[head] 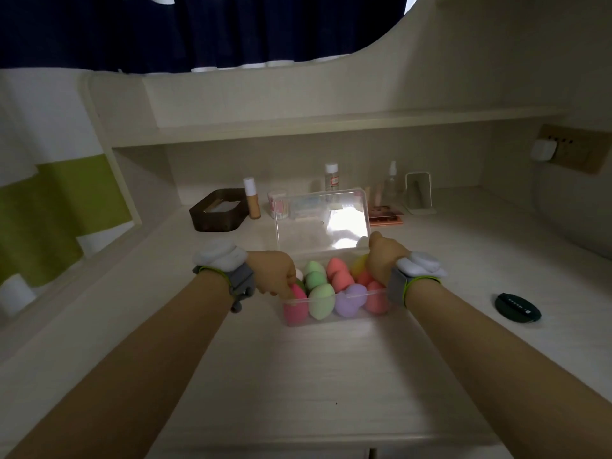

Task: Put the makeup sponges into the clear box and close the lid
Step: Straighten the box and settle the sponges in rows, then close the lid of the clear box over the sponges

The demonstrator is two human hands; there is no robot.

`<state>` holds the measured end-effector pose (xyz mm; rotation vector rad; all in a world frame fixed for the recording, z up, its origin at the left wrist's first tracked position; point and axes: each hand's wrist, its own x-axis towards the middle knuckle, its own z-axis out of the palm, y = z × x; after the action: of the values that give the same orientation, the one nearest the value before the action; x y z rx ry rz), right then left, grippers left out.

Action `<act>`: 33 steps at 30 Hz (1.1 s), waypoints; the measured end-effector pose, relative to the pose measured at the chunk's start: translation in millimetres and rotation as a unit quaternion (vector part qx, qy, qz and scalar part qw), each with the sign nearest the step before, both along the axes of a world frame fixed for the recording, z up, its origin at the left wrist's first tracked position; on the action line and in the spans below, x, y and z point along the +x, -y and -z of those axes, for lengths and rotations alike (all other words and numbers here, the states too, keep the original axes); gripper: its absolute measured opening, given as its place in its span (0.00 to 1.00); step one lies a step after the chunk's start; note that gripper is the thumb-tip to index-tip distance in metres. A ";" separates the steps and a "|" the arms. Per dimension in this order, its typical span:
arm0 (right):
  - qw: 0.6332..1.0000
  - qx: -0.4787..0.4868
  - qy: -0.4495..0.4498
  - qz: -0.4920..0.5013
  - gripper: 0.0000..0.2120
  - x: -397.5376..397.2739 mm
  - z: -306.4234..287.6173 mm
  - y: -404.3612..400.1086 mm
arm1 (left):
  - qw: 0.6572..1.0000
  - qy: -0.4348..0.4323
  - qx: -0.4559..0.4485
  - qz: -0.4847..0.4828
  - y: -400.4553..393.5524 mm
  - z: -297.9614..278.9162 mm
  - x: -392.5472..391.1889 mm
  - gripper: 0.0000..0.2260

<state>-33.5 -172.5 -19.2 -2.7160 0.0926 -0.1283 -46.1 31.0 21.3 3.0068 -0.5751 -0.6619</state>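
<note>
The clear box (331,318) sits mid-counter (298,376), packed with makeup sponges (320,301), lid (323,220) standing open behind. The left hand (276,271) pinches a pink sponge (295,301); the right hand (385,256) grips the box's right end.

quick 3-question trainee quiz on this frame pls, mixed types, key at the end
1. True or false: the box lid is shut.
2. Which hand touches the pink sponge at the box's near left corner? A) left B) right C) neither
3. Fill in: the dark round compact lies on the desk to the ____ of the box.

Key: 1 false, the lid stands open. 2 A, the left hand; the right hand is at the other end. 3 right.
</note>
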 end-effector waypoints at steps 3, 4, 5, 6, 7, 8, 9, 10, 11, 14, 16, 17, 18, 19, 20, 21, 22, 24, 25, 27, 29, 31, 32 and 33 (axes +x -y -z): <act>0.999 0.028 -0.003 0.021 0.15 1.9 1.5 -0.5 | 0.999 -0.029 -0.036 -0.021 -3.4 -7.2 -3.0 0.16; 0.999 0.034 -0.006 0.024 0.17 0.3 0.7 -1.1 | 0.998 -0.029 -0.045 -0.025 -4.2 -8.9 -4.5 0.16; 0.999 0.025 -0.003 0.023 0.13 -0.3 0.1 -1.0 | 0.998 -0.024 -0.055 -0.030 -4.7 -9.5 -5.7 0.16; 1.000 0.022 0.000 0.018 0.07 -3.2 -1.5 -1.4 | 0.997 -0.016 -0.063 -0.035 -5.0 -9.0 -6.8 0.17; 1.000 0.020 -0.006 0.013 0.08 -2.6 -2.6 -0.6 | 0.997 -0.004 -0.071 -0.039 -5.1 -8.2 -7.9 0.17; 1.000 0.016 -0.016 0.010 0.13 -3.3 -4.3 0.8 | 0.996 0.010 -0.077 -0.040 -4.9 -7.4 -9.4 0.17; 0.999 0.020 -0.027 0.009 0.15 -4.1 -4.8 1.0 | 0.995 0.026 -0.084 -0.037 -4.6 -6.4 -10.7 0.16; 0.999 0.028 -0.031 0.010 0.16 -5.7 -6.6 1.8 | 0.994 0.049 -0.091 -0.029 -4.2 -5.7 -11.7 0.15; 0.999 0.033 -0.032 0.012 0.15 -6.2 -7.4 1.8 | 0.992 0.073 -0.097 -0.019 -3.5 -5.6 -12.9 0.14; 0.997 0.060 -0.042 0.020 0.14 -8.5 -11.7 2.1 | 0.987 0.124 -0.105 -0.005 -0.7 -7.1 -17.2 0.12; 0.993 0.105 -0.050 0.017 0.14 -10.5 -14.0 2.9 | 0.983 0.144 -0.115 -0.005 2.5 -8.0 -20.0 0.12; 0.990 0.126 -0.057 0.016 0.14 -12.4 -15.8 3.8 | 0.981 0.152 -0.122 -0.003 4.8 -8.4 -21.3 0.11; 0.988 0.140 -0.057 0.022 0.15 -14.6 -16.9 4.6 | 0.979 0.157 -0.132 -0.001 7.5 -9.0 -23.1 0.11; 0.987 0.150 -0.049 0.024 0.15 -16.4 -17.3 4.8 | 0.977 0.161 -0.143 0.003 9.9 -8.8 -25.0 0.11; 0.989 0.142 -0.034 0.022 0.16 -17.8 -17.5 6.8 | 0.975 0.165 -0.152 0.008 13.6 -8.8 -27.5 0.11; 0.992 0.122 -0.015 0.025 0.16 -20.4 -17.6 8.1 | 0.973 0.168 -0.159 0.013 17.0 -8.0 -29.8 0.10; 0.995 0.099 0.001 0.031 0.16 -21.3 -16.8 7.8 | 0.971 0.171 -0.166 0.015 19.0 -6.6 -31.6 0.10; 0.994 0.095 0.000 0.045 0.15 -25.8 -18.1 12.3 | 0.968 0.179 -0.177 0.024 25.0 -4.0 -35.4 0.09; 0.995 0.087 -0.002 0.051 0.15 -27.6 -18.7 16.0 | 0.967 0.179 -0.179 0.029 28.1 -2.7 -37.0 0.09; 0.996 0.068 -0.013 0.063 0.15 -31.3 -19.8 25.7 | 0.967 0.179 -0.180 0.034 34.7 -0.7 -40.2 0.10; 0.997 0.030 -0.025 0.072 0.15 -33.1 -19.2 37.4 | 0.966 0.183 -0.179 0.027 38.8 0.1 -42.3 0.09; 0.996 -0.003 -0.029 0.089 0.15 -37.5 -16.6 50.1 | 0.965 0.189 -0.178 0.023 41.5 0.7 -43.5 0.09; 0.995 -0.021 -0.029 0.095 0.15 -37.7 -14.4 54.7 | 0.965 0.192 -0.178 0.022 40.5 0.7 -44.1 0.09; 0.993 -0.043 -0.027 0.106 0.15 -40.2 -12.4 60.1 | 0.964 0.193 -0.179 0.024 41.6 0.5 -45.2 0.09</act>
<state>-73.7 -232.6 -6.8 -2.7894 0.3995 -0.1221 -91.3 -10.6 20.8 2.7841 -0.6909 0.0404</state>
